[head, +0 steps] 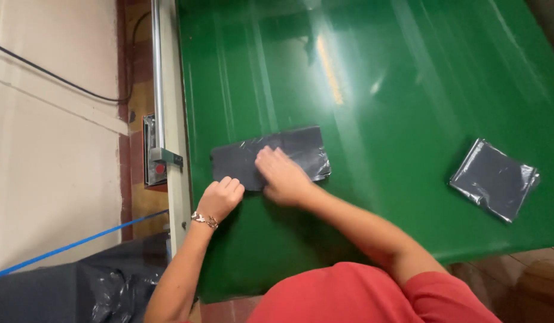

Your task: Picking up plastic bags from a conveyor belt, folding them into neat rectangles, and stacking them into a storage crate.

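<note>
Two hands work one dark packet on the green bench (pixel 408 90), and the risks run from the left edge across.

At the far left a metal rail (pixel 158 78) with a small bracket and red button (pixel 160 168) borders the bench; the left hand (pixel 220 198), wearing a chain bracelet (pixel 205 220), sits near it. Its fingers are curled into a closed grip at the near-left corner of the plastic-wrapped dark packet (pixel 271 157), though whether they pinch the film or only press beside it cannot be told, since the knuckles cover the contact. A slip here could send the wrist against the rail or bracket.

The right hand (pixel 283 174) lies flat and open on top of the packet, fingers spread, pressing down and holding nothing. The bench is glossy and the film is slick, so in my judgement the packet could skate away under the palm, or the wrap could crease or tear if the two hands pull against each other.

Well apart to the right, a second wrapped packet (pixel 494 178) lies tilted close to the near edge of the bench; a nudge could tip it off.

What the packets contain is not visible through the film. Glare washes out the middle of the bench. A black plastic bag (pixel 118 281) at lower left is cut off, and the red shirt (pixel 360 296) hides the bench's near edge.
</note>
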